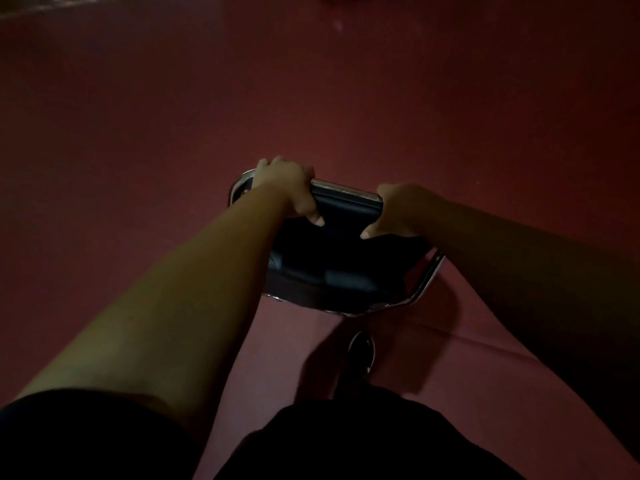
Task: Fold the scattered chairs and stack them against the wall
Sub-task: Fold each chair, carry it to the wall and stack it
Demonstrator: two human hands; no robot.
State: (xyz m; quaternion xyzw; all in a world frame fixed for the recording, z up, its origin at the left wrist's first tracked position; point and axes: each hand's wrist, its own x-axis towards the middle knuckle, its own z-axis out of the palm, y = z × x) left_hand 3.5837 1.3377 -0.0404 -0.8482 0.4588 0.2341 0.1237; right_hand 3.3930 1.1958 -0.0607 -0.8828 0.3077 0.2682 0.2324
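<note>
Left hand (287,188) and right hand (398,209), fingers curled, grip the folding chair (332,268) by its top edge; shoe (362,351) at six o'clock.

1. The left hand (287,188) curls its fingers over the top edge of the chair (343,258), thumb pressed against the near face.
2. The right hand (398,209) grips the same edge likewise, near the left.
3. The left forearm (194,289) and right forearm (519,258), both bare, stretch forward and down, converging.
</note>
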